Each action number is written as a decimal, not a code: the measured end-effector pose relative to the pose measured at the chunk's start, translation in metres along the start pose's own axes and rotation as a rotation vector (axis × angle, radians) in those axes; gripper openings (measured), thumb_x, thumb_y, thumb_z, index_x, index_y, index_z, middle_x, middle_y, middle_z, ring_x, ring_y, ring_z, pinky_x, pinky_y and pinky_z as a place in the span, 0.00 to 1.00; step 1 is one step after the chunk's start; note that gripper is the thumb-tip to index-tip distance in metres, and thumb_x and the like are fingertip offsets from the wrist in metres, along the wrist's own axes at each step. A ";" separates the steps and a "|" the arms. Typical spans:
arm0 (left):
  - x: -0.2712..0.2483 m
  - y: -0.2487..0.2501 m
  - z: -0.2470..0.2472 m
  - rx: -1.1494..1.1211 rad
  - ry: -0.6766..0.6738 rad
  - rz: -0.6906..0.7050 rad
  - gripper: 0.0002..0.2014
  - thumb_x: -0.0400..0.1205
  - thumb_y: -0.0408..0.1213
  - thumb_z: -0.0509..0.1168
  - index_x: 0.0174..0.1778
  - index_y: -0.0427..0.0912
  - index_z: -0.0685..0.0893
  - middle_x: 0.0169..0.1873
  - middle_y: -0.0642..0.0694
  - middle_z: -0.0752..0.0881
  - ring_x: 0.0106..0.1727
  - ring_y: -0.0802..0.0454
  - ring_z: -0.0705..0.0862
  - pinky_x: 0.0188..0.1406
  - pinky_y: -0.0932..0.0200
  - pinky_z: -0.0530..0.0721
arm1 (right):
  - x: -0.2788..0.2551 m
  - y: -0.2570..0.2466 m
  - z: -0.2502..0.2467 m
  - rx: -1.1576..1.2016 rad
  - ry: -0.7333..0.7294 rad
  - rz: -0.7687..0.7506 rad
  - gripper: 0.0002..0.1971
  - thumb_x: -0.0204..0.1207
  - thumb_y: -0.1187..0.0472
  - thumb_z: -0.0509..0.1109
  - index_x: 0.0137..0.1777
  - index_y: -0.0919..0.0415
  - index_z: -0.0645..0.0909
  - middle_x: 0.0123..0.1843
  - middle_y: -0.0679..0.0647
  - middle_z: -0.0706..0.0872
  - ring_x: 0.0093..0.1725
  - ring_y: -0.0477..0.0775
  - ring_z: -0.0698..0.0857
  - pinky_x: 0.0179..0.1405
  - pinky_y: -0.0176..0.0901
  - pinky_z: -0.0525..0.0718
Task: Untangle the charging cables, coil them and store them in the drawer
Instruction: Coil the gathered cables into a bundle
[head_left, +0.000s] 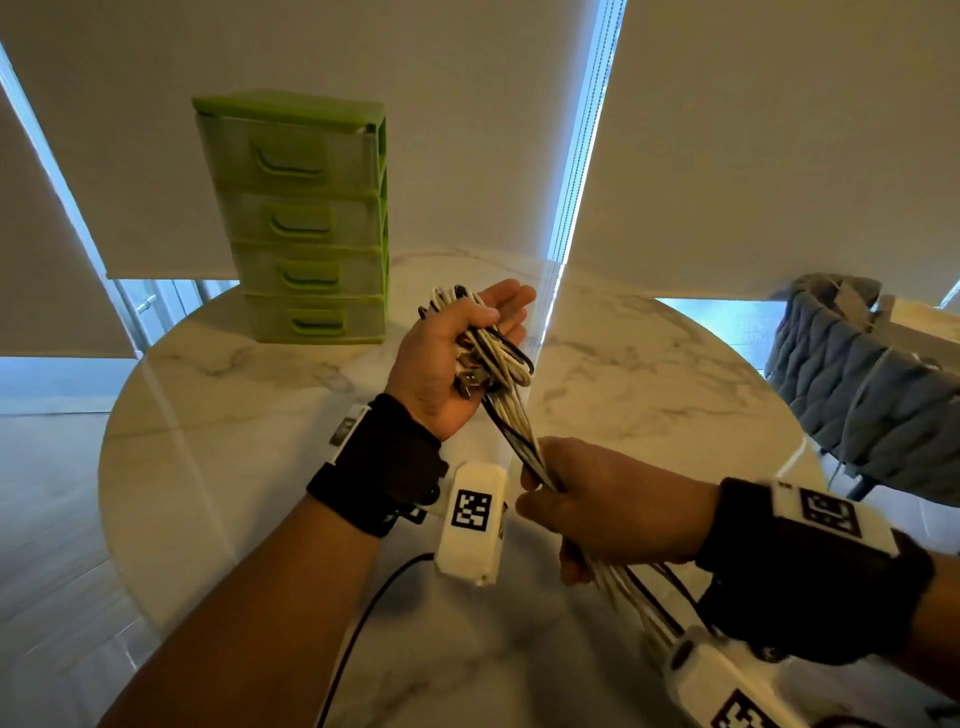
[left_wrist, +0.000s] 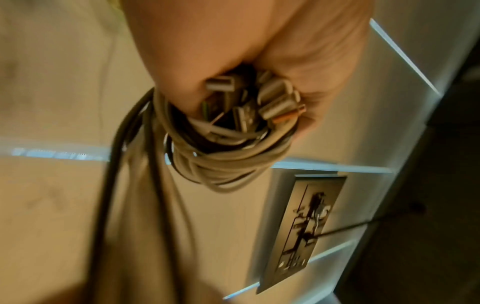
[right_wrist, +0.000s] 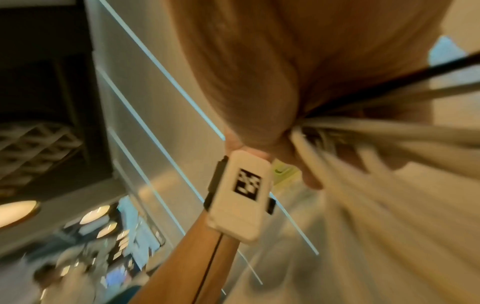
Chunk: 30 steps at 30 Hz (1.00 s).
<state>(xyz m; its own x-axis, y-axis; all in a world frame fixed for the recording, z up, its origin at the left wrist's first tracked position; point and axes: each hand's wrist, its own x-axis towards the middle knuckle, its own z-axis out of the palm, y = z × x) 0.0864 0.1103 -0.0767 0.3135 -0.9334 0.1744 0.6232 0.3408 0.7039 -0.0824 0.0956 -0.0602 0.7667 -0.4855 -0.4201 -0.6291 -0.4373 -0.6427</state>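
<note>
The right hand (head_left: 613, 506) grips the bundled white and black charging cables (head_left: 511, 431). Farther out, the left hand (head_left: 457, 358), fingers extended, thumb-pins their coiled loops above the round marble table (head_left: 234, 395). Beyond stands the closed green plastic four-drawer cabinet (head_left: 306, 218).

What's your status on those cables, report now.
Left hand pins coiled cable bundle under thumb, fingers straight. Right hand grips the trailing strands. Green drawer unit shut, all four drawers. Nothing blocking.

Head view down over both wrists; wrist views close along each palm, sharing the cable bundle (head_left: 498, 364).
</note>
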 end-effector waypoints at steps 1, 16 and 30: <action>0.001 0.000 -0.001 0.043 0.017 0.005 0.19 0.74 0.31 0.62 0.61 0.35 0.82 0.58 0.41 0.88 0.68 0.46 0.82 0.68 0.56 0.80 | -0.003 -0.002 -0.002 -0.030 0.014 0.014 0.06 0.84 0.57 0.62 0.52 0.61 0.72 0.38 0.54 0.81 0.25 0.48 0.85 0.35 0.46 0.88; -0.007 -0.005 0.009 0.761 -0.157 -0.237 0.16 0.81 0.33 0.61 0.26 0.42 0.83 0.24 0.48 0.82 0.27 0.54 0.81 0.30 0.59 0.76 | -0.009 -0.028 -0.059 -0.868 0.227 -0.600 0.12 0.74 0.52 0.75 0.56 0.52 0.84 0.45 0.47 0.87 0.37 0.43 0.81 0.37 0.28 0.72; -0.011 -0.015 0.017 -0.002 -0.668 -0.519 0.52 0.65 0.80 0.54 0.46 0.24 0.80 0.24 0.39 0.85 0.28 0.45 0.86 0.43 0.51 0.85 | 0.002 -0.050 -0.097 -0.481 0.308 -0.724 0.31 0.56 0.31 0.71 0.46 0.57 0.81 0.42 0.46 0.82 0.37 0.39 0.81 0.35 0.29 0.77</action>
<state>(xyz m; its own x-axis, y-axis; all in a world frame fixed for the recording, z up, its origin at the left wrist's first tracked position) 0.0615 0.1132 -0.0775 -0.5015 -0.8416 0.2005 0.5728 -0.1493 0.8060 -0.0617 0.0424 0.0332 0.9694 -0.1207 0.2136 -0.0479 -0.9470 -0.3177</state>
